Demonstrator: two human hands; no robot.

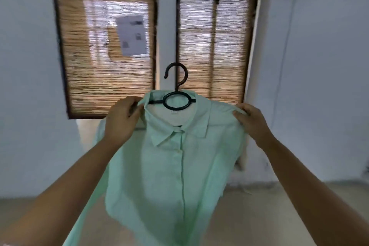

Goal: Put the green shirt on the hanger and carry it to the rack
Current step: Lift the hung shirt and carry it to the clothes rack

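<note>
The pale green shirt (pixel 175 170) hangs in front of me, buttoned, its collar toward the top. A black plastic hanger (pixel 175 98) sits inside the neck, with its hook and ring sticking out above the collar. My left hand (pixel 121 120) grips the shirt's left shoulder beside the collar. My right hand (pixel 251 120) pinches the right shoulder seam. Both arms are stretched forward and hold the shirt up in the air. The hanger's arms are hidden under the fabric.
Two windows with bamboo blinds (pixel 105 46) fill the pale blue wall ahead. A light-coloured piece of furniture (pixel 85 132) stands behind the shirt against the wall. The beige floor (pixel 299 195) lies below. No rack is in view.
</note>
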